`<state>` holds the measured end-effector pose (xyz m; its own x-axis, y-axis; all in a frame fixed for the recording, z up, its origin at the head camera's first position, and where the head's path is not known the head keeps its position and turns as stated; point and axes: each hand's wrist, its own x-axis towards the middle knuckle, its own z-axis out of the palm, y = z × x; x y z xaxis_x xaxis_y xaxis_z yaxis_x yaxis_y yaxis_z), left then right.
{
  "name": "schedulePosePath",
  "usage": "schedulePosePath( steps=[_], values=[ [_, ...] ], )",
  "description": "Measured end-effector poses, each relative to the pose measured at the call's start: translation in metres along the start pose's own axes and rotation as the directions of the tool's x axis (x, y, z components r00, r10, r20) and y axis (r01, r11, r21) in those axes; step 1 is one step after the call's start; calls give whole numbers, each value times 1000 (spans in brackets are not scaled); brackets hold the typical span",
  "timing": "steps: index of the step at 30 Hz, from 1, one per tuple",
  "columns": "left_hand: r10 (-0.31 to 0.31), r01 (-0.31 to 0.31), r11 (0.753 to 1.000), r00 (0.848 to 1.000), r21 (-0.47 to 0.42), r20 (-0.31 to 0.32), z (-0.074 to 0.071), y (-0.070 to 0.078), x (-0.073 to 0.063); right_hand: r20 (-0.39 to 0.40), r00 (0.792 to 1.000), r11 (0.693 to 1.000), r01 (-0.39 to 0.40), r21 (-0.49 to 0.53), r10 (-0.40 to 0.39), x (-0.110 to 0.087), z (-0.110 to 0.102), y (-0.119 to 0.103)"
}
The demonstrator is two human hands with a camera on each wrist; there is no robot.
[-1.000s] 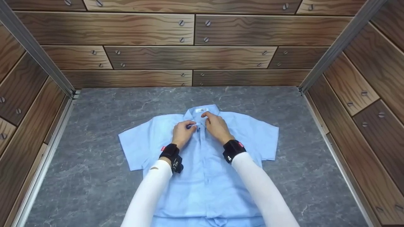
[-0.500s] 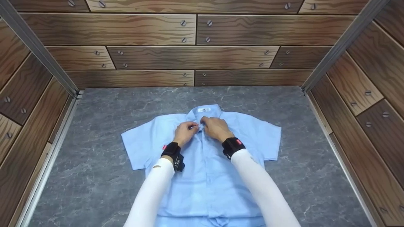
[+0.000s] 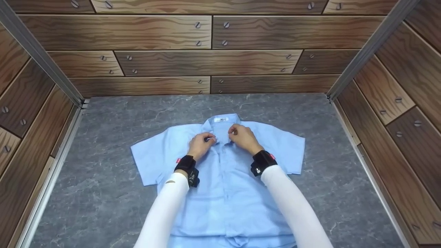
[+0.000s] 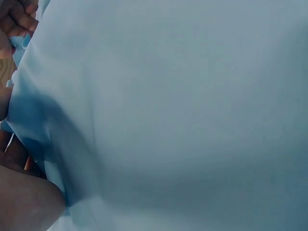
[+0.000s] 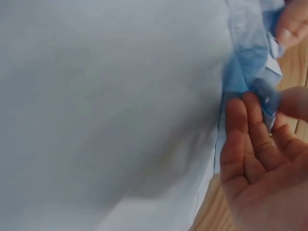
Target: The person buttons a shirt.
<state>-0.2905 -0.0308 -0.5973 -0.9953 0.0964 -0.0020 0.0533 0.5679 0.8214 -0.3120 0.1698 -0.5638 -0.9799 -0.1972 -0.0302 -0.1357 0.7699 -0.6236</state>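
Note:
A light blue short-sleeved shirt (image 3: 206, 210) lies front up, its collar (image 3: 208, 124) at the far end with a white label inside. My left hand (image 3: 200, 145) pinches the left side of the collar opening between thumb and fingers. Opposite it, my right hand (image 3: 245, 138) pinches the right side; the right wrist view shows a fold of blue cloth (image 5: 265, 96) between thumb and fingers. A gap separates the hands. Pale shirt cloth (image 4: 168, 106) fills most of the left wrist view, so the left fingertips are partly hidden.
The shirt lies on a grey marbled tabletop (image 3: 100, 193). Wood-patterned panels (image 3: 165, 62) rise behind and on both sides, with grey metal rails (image 3: 375, 44) at the corners. Near the front edge, the shirt's lower part has a crosswise fold (image 3: 237, 240).
My right hand first came down to the collar opening beside the left hand, then moved right with the cloth edge pinched, widening the gap. The left hand has stayed nearly in place.

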Motion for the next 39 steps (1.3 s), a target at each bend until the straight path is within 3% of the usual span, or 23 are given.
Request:
schedulePosePath(
  steps=[5, 11, 15, 21, 26, 29, 32, 39],
  values=[
    [-14, 14, 1000, 998, 6, 60, -2, -1, 2, 0, 995, 990, -103, 97, 103, -6, -4, 8],
    [-7, 7, 1000, 996, 10, 84, -4, -1, 3, -22, 964, 952, -257, 167, 264, -10, -5, 12],
    [-12, 13, 1000, 996, -10, 89, -4, -1, 2, 4, 949, 932, -309, 192, 314, -12, -6, 16],
    [18, -18, 1000, 998, -6, 67, -5, 0, -1, 82, 960, 914, -280, 293, 268, -14, -9, 22],
    [-1, 1, 1000, 996, -3, 88, -4, 1, 1, 182, 964, 883, -252, 396, 194, -10, -9, 19],
    [-7, 4, 999, 997, 41, 74, -4, 3, 2, 211, 964, 887, -238, 397, 164, -9, -9, 14],
    [0, -5, 994, 999, 106, 50, -4, 9, 3, 191, 970, 899, -216, 382, 151, -8, -9, 10],
    [65, -66, 977, 998, 203, 11, -3, 20, 1, 61, 993, 958, -118, 260, 106, -4, -3, 3]
  ],
)
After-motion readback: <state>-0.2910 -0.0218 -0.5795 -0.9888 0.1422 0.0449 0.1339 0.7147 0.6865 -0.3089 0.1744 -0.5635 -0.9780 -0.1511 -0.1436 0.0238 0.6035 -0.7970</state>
